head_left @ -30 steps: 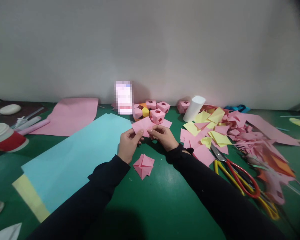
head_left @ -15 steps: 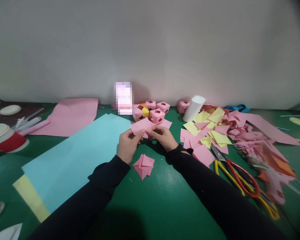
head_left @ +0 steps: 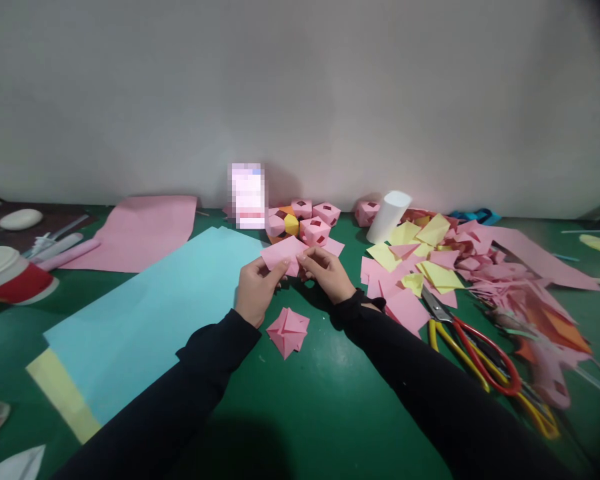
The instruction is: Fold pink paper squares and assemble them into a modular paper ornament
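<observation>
A small piece of pink paper [head_left: 284, 251] is held up over the green table between my two hands. My left hand [head_left: 258, 288] pinches its left and lower part between thumb and fingers. On its right edge my right hand [head_left: 327, 272] has thumb and fingertips closed. A folded pink paper piece with pointed corners [head_left: 288, 332] lies on the table just below my hands. Behind the held paper sit several pink folded paper balls with holes [head_left: 314, 231], one beside a yellow and orange part [head_left: 291, 225].
Large blue sheets [head_left: 165, 300] lie at left, near a red and white cup [head_left: 17, 275]. A lit phone [head_left: 247, 197] leans on the wall. To the right are a white roll [head_left: 389, 217], pink and yellow paper scraps [head_left: 437, 260], and red-handled scissors [head_left: 490, 353] among yellow handles.
My right fingers have shifted slightly up along the paper's right edge. The left hand and the things on the table look the same.
</observation>
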`<state>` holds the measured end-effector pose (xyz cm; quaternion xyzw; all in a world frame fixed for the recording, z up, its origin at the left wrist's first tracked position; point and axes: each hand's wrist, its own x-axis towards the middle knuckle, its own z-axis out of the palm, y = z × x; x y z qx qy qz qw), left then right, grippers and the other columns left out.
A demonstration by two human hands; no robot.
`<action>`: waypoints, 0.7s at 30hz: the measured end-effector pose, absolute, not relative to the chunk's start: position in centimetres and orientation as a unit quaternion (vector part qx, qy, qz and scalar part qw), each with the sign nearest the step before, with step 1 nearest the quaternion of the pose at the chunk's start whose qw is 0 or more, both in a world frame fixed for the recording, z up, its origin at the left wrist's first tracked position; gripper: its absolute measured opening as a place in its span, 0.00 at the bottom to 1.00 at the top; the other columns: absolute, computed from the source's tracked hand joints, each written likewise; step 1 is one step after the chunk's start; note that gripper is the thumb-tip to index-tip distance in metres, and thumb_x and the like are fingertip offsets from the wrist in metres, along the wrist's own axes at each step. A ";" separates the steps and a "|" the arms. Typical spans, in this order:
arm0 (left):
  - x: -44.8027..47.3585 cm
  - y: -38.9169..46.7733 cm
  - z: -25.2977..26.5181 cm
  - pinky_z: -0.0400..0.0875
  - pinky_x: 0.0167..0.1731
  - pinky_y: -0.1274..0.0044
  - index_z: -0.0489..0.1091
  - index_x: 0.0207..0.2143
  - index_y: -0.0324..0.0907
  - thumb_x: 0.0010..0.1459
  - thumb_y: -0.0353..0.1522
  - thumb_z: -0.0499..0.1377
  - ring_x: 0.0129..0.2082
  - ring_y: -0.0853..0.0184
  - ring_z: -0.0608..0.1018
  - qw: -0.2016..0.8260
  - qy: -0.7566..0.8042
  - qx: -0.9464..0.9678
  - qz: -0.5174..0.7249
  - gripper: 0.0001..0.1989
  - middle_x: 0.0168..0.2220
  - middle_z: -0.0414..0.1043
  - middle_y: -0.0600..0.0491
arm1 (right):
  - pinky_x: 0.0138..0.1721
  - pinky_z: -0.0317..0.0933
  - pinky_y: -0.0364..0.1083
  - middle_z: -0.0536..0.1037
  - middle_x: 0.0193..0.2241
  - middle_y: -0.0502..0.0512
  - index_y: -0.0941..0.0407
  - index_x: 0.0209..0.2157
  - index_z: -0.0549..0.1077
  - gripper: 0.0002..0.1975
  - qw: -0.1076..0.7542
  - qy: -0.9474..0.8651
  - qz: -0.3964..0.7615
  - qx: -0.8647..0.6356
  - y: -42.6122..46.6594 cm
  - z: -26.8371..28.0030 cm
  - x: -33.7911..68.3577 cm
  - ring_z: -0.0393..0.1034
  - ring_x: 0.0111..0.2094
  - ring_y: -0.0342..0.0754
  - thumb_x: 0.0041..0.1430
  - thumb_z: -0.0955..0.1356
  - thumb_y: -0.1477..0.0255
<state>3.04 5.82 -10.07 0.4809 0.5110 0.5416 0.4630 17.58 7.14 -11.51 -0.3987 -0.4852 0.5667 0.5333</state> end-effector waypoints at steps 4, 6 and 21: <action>2.9 5.9 -10.3 0.62 0.21 0.80 0.77 0.29 0.36 0.44 0.39 0.69 0.19 0.73 0.68 0.482 0.505 0.489 0.523 0.15 0.19 0.72 0.56 | 0.22 0.62 0.40 0.69 0.17 0.44 0.56 0.23 0.69 0.21 0.553 -0.465 0.562 -0.403 7.0 -11.4 17.4 0.64 0.19 0.38 0.46 0.73 0.53; 2.9 6.0 -10.3 0.62 0.21 0.80 0.77 0.29 0.36 0.44 0.39 0.69 0.19 0.72 0.68 0.487 0.503 0.491 0.518 0.15 0.19 0.72 0.56 | 0.21 0.62 0.40 0.68 0.16 0.44 0.56 0.23 0.68 0.20 0.563 -0.455 0.556 -0.409 7.0 -11.4 17.3 0.64 0.18 0.38 0.46 0.74 0.54; 3.2 5.9 -10.1 0.64 0.23 0.79 0.76 0.28 0.37 0.43 0.38 0.69 0.20 0.73 0.69 0.506 0.497 0.430 0.559 0.14 0.21 0.72 0.56 | 0.23 0.60 0.42 0.73 0.18 0.48 0.56 0.21 0.69 0.23 0.488 -0.576 0.497 -0.427 6.6 -11.5 17.3 0.63 0.20 0.41 0.50 0.71 0.50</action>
